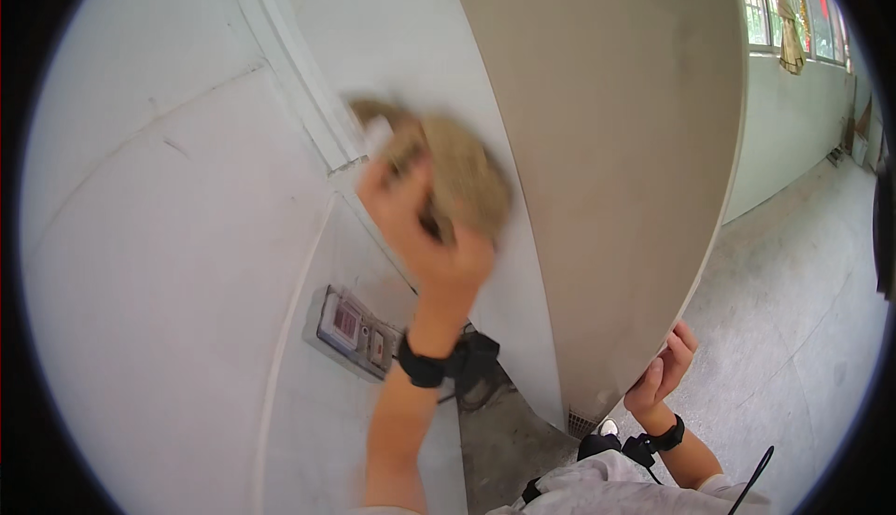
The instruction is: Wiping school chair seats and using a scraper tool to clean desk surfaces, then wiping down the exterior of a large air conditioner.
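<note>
My left hand [427,214] is raised in front of the white wall, its fingers closed around a bunched brown cloth [465,172]. Both the hand and the cloth are blurred, and I cannot tell whether the cloth touches a surface. Lower on the right, my right hand [661,371] grips the edge of a tall beige-brown panel [616,144], thumb on the near face and fingers around the rim. A white surface [521,305] borders the panel on its left. Black bands with small devices circle both wrists.
A switch box [353,333] with a clear cover is mounted on the wall [161,249], beside my left forearm. White trunking [301,67] runs above it. Dark cables [479,392] lie low behind my wrist. A small grille [581,422] sits at the panel's foot. A curtained window [787,18] is at far right.
</note>
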Demonstrator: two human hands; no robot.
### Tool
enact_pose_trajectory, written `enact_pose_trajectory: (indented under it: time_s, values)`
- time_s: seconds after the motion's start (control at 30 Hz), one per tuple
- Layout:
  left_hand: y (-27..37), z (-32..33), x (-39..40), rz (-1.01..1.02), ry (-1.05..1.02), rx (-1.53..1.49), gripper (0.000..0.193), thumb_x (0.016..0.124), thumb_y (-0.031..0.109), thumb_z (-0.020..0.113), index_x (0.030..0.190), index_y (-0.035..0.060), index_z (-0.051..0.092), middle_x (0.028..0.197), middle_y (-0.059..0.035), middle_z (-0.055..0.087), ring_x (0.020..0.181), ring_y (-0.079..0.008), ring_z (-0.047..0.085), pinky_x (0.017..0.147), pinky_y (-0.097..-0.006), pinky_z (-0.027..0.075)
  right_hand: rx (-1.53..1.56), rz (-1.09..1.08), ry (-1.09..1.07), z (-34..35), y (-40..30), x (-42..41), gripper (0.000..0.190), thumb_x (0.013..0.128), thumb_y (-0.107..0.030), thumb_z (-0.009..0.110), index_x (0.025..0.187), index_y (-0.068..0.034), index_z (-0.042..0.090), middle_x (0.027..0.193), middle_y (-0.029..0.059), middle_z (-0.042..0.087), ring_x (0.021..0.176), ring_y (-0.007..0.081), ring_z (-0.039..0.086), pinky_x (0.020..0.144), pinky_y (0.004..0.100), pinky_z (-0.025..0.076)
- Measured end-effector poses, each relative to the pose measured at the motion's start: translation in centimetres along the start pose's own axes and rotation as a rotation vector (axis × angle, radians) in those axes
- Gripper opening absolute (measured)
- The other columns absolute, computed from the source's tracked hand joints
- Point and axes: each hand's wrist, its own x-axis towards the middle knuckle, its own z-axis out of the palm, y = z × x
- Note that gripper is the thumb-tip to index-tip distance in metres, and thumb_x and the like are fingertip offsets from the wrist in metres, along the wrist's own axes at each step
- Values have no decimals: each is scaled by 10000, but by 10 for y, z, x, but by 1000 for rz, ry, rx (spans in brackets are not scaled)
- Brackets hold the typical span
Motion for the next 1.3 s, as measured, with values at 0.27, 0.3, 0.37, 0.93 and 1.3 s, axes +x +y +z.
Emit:
enact_pose_trajectory:
  time_s: [0.27, 0.3, 0.37, 0.93, 1.3]
  values:
    - [101, -34, -254, -435, -150, 74, 494, 766, 155, 732, 1159, 72, 445, 1295, -204, 350, 1177, -402, 465, 977, -518, 422, -19, -10, 14, 1, -7, 5, 379, 931, -200, 384, 1241, 13, 435, 1344, 236, 410, 1245, 325, 416, 1055, 459, 325]
    - [112, -27, -252, -472, -133, 114, 428, 798, 130, 669, 1143, 46, 430, 1257, -202, 356, 1188, -390, 442, 989, -510, 397, -24, -21, 15, 0, -6, 6, 379, 931, -200, 384, 1241, 13, 435, 1344, 236, 410, 1245, 325, 416, 1055, 459, 325]
    - [118, -21, -240, -509, -100, 154, 363, 830, 105, 605, 1127, 19, 415, 1218, -199, 361, 1199, -378, 419, 1002, -502, 372, -20, 19, 17, 1, -6, 3, 379, 933, -210, 387, 1238, 10, 434, 1338, 233, 412, 1239, 320, 418, 1052, 458, 327]
    - [-37, -2, 91, -300, 206, -91, 334, 879, 51, 495, 1202, -31, 524, 1202, -161, 560, 1155, -298, 504, 1006, -382, 390, 31, 33, 80, 8, -3, 3, 375, 932, -204, 415, 1226, 24, 455, 1310, 226, 436, 1221, 315, 452, 1033, 448, 361]
    - [60, -61, -340, -1668, 310, -118, 349, 1023, 199, 371, 1322, 21, 367, 1257, -119, 470, 1161, -221, 448, 1015, -331, 362, 27, 20, 78, 4, 2, 4, 372, 919, -179, 399, 1224, 26, 459, 1330, 236, 437, 1230, 316, 448, 1043, 443, 358]
